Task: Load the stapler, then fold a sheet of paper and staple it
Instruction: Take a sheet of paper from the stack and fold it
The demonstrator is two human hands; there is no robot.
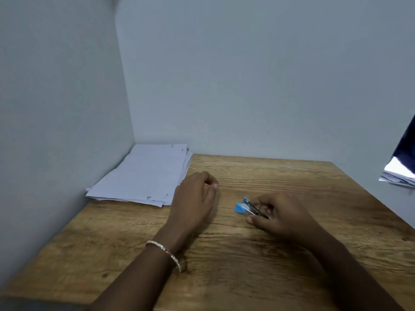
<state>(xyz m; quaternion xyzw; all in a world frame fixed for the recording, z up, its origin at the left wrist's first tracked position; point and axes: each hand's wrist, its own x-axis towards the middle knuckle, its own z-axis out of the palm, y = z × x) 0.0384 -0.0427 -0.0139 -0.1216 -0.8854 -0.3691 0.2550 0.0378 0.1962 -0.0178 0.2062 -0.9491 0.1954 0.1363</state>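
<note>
A small blue stapler [244,207] with a metal magazine lies on the wooden table [258,265], its top part lifted apart from the base. My right hand [283,217] grips its rear end, thumb and fingers around the metal part. My left hand [195,196] rests on the table to the left of the stapler, fingers curled in, a bracelet on the wrist; whether something small is inside the fingers is hidden. A stack of white paper sheets [143,176] lies in the far left corner, just left of my left hand.
Walls close the table off at the left and the back. At the right edge, beyond the table, more white papers [398,175] and a dark object [407,144] show.
</note>
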